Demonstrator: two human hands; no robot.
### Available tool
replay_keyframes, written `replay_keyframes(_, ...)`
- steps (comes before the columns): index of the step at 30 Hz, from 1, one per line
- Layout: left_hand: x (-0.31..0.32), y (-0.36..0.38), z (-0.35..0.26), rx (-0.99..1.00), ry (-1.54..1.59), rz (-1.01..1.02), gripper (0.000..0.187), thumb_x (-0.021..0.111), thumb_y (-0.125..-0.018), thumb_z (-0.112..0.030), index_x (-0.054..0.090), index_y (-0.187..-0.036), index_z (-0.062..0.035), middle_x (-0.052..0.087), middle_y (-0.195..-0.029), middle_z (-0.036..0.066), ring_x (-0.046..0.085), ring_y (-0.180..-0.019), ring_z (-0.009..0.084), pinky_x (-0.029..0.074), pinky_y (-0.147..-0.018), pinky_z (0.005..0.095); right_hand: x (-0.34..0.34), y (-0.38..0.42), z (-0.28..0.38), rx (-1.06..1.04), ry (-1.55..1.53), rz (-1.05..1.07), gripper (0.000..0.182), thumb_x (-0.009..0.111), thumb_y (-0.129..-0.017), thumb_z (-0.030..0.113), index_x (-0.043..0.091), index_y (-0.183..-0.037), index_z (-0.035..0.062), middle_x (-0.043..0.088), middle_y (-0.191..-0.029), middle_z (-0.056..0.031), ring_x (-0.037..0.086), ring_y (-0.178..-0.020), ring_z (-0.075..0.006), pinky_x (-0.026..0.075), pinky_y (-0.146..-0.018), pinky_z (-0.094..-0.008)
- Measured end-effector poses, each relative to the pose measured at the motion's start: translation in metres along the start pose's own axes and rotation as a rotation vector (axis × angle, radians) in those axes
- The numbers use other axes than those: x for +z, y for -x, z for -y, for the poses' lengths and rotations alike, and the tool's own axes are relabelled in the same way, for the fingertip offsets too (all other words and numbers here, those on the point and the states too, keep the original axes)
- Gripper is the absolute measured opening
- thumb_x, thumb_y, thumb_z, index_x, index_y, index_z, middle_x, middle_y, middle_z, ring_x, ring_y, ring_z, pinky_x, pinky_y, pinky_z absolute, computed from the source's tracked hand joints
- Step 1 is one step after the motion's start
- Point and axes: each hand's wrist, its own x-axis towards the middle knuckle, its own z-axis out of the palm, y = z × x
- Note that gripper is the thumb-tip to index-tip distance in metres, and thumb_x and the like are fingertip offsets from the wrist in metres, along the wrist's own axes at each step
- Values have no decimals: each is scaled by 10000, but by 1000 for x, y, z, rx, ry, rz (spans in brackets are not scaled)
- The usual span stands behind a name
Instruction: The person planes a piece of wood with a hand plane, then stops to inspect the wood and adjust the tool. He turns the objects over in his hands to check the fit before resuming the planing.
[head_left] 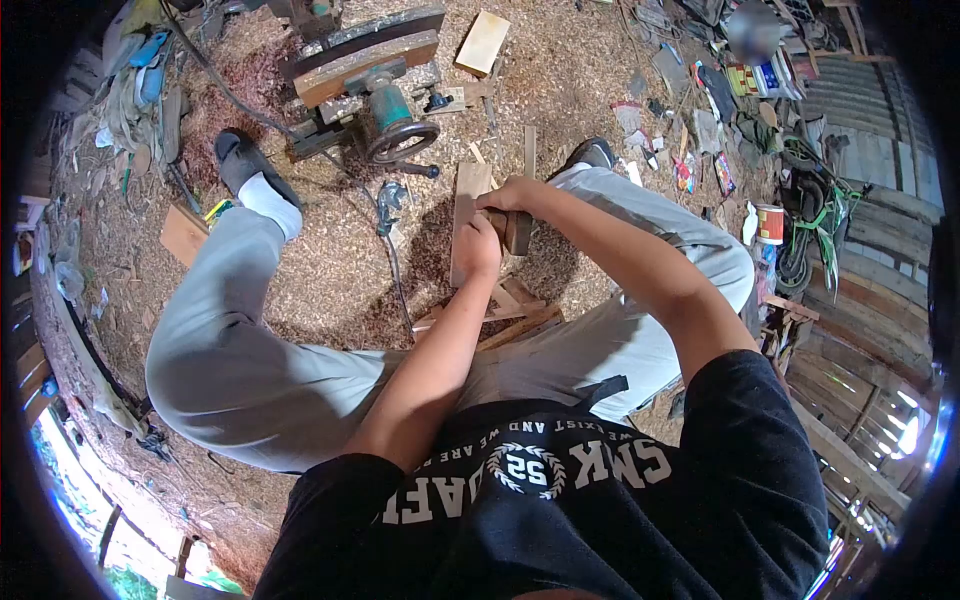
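Note:
My left hand (479, 247) is closed at the near side of a dark brown wooden block (517, 233), over the edge of a narrow wooden board (470, 187). The far end of the same block is under my right hand (517, 196), whose fingers curl round it towards my left thumb. Between them, the fingers hide part of the block and of the board. The board lies lengthwise on the ground between my legs, its near end beside some crossed wood pieces (515, 297).
A green bench vise (388, 108) with a round handwheel (402, 142) stands ahead. A cable (393, 262) with a dark connector (390, 205) runs over the shavings. One pale wood block (482, 43) lies beyond. At right are litter, a paint bucket (769, 225) and a green bicycle (822, 215).

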Motion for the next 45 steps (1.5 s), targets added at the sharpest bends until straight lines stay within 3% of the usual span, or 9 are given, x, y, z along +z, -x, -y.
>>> replay_keyframes(12, 14, -11, 16, 29, 9, -99, 638, 369, -994, -405, 706, -859, 120, 669, -900, 374, 652, -884, 551, 498, -858, 607, 1, 8, 4, -116, 77, -72, 918, 775, -584, 758, 769, -959, -80, 755, -992, -238, 739, -920, -343, 568, -801, -449)
replay_keyframes(14, 21, -15, 23, 39, -42, -175, 594, 421, -976, -398, 713, -819, 95, 677, -834, 340, 678, -801, 513, 548, -752, 584, 5, 2, -3, -126, 63, -80, 925, 772, -591, 762, 764, -940, -95, 753, -964, -243, 742, -899, -345, 571, -779, -447)
replay_keyframes(21, 2, -3, 3, 0, 23, -94, 590, 416, -973, -375, 693, -816, 121, 650, -816, 376, 652, -812, 550, 500, -800, 606, 15, -30, -24, -45, 65, -113, 954, 760, -643, 765, 723, -857, -163, 741, -883, -263, 744, -804, -345, 576, -683, -431)
replay_keyframes(25, 0, 1, -1, 69, 49, -97, 564, 435, -965, -378, 714, -810, 87, 662, -798, 343, 663, -770, 528, 524, -743, 590, 11, -36, -23, -5, 119, -118, 890, 785, -662, 717, 729, -854, -150, 740, -878, -256, 738, -792, -337, 571, -684, -434)
replay_keyframes(28, 3, -1, 0, 94, 14, -136, 555, 452, -967, -381, 729, -794, 68, 670, -782, 325, 675, -742, 509, 545, -700, 576, 10, -26, -27, -34, 23, -93, 875, 763, -652, 697, 742, -961, -122, 734, -983, -309, 742, -943, -384, 568, -816, -435)
replay_keyframes(32, 6, -3, 3, 106, -19, -131, 553, 455, -970, -377, 734, -770, 56, 675, -757, 308, 680, -735, 501, 551, -717, 575, 14, -19, -34, 10, -6, -133, 854, 791, -713, 677, 730, -882, -158, 748, -910, -218, 722, -807, -293, 561, -712, -403)
replay_keyframes(37, -5, 5, -1, 105, 44, -30, 550, 424, -955, -387, 747, -802, 31, 688, -808, 307, 679, -805, 511, 540, -792, 575, 18, -16, -50, -8, -116, -97, 875, 778, -713, 696, 729, -878, -161, 745, -912, -231, 721, -820, -290, 564, -731, -401)
replay_keyframes(39, 0, 3, 1, 124, -56, -102, 504, 454, -952, -342, 775, -736, -19, 701, -690, 216, 701, -681, 423, 569, -678, 522, 16, -9, -46, 10, -84, -92, 872, 778, -713, 694, 729, -884, -160, 744, -911, -235, 721, -824, -290, 566, -739, -406)
replay_keyframes(45, 0, 6, 11, 183, -17, -77, 510, 446, -955, -343, 759, -734, -5, 699, -690, 209, 699, -686, 422, 567, -675, 518, 25, -6, -49, 14, -69, -144, 878, 768, -732, 667, 710, -953, -181, 744, -949, -262, 740, -887, -317, 570, -779, -415)
